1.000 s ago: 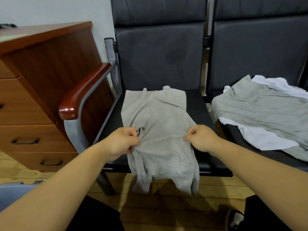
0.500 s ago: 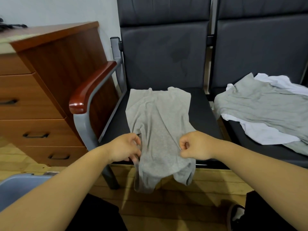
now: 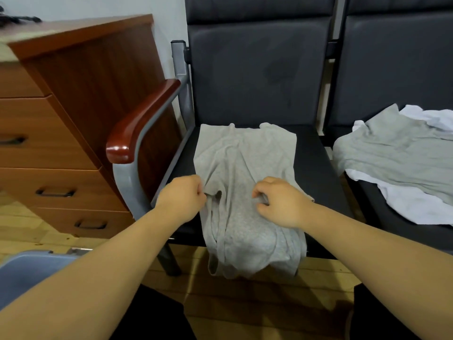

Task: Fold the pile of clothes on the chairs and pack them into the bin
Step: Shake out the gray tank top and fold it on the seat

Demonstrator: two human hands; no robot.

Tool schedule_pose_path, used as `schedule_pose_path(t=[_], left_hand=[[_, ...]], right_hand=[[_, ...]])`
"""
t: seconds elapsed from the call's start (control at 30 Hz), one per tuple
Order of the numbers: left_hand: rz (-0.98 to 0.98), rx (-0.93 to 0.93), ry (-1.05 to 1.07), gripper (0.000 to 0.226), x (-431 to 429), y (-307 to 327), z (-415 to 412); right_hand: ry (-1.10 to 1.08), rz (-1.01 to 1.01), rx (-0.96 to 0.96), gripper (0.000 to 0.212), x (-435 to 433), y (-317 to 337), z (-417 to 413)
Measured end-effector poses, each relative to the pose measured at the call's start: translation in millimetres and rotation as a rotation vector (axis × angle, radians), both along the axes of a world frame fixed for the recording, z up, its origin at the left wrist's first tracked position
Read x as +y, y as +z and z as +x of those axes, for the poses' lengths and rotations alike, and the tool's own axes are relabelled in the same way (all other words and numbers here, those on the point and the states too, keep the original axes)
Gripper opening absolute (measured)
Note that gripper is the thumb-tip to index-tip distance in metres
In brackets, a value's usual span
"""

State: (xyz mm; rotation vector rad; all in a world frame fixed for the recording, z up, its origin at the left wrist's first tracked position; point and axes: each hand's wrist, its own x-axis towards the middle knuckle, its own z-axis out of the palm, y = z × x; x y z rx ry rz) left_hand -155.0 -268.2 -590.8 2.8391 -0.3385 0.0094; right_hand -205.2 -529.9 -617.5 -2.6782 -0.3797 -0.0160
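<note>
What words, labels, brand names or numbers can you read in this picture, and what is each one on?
None: no text can be read anywhere in this view.
The grey shirt that the left hand and right hand pinch shows no print or tag.
The clothes pile, drawers, chairs and bin show no writing either.

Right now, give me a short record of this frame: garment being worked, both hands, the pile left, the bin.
garment: grey shirt, flat on the left chair, lower end hanging over the seat's front edge
left hand: pinches the shirt's left side
right hand: pinches the shirt's right side
pile: grey garment over a white one, unfolded, on the right chair
bin: lower left, partly behind the left arm; contents not visible
</note>
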Motion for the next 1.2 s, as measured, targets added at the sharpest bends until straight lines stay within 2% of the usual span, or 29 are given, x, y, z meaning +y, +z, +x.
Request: schedule_pose_path(t=[0.07,0.17,0.23,0.3,0.4,0.53,0.63,0.77,0.87,0.93,1.0,1.1,1.2], left_hand=[[-0.101,0.047,0.076,0.012,20.5,4.5,1.6],[-0.124,0.094,0.147,0.012,43.3,5.4,-0.5],[-0.13,0.082,0.101,0.012,43.7,0.7,-2.3],[-0.138,0.041,-0.016,0.021,31.0,-4.9,-5.5],[-0.044,-0.028,-0.119,0.03,6.8,-10.2,-2.6],[0.04,-0.048,-0.116,0.007,1.1,-6.3,13.1],[-0.068,-0.089,-0.081,0.01,21.4,7.2,11.4],[-0.097,-0.149,0.0,0.015,58.1,11.3,-7.2],[-0.266,-0.17,0.081,0.018,72.0,-0.3,-13.6],[-0.396,-0.111,0.158,0.016,68.6,-6.6,-12.0],[-0.437,0.016,0.188,0.016,60.9,-11.6,-10.2],[-0.265,0.103,0.13,0.021,52.7,-20.2,-10.1],[-0.172,0.05,0.065,0.012,55.0,-16.0,-14.1]], right_hand=[[0.014,-0.041,0.004,0.024,4.7,-4.2,9.3],[-0.023,-0.065,-0.011,0.019,13.0,-7.8,19.6],[-0.046,-0.042,-0.036,0.021,23.2,-7.5,25.5],[-0.042,-0.015,-0.044,0.025,35.2,-7.7,30.0],[-0.024,-0.017,-0.049,0.029,50.8,-10.7,36.8],[-0.043,0.002,-0.022,0.03,57.4,-14.9,42.5],[-0.051,0.017,-0.031,0.03,55.1,-13.3,46.5],[-0.04,-0.001,-0.025,0.026,51.6,-12.7,51.3],[-0.034,-0.037,-0.011,0.025,56.1,-14.0,51.1],[-0.043,-0.066,0.002,0.028,60.8,-12.4,49.9],[-0.059,-0.095,0.019,0.032,66.7,-9.1,48.2],[-0.065,-0.118,0.03,0.042,71.2,-6.9,43.9],[-0.057,-0.163,0.07,0.048,68.2,-7.2,39.8]])
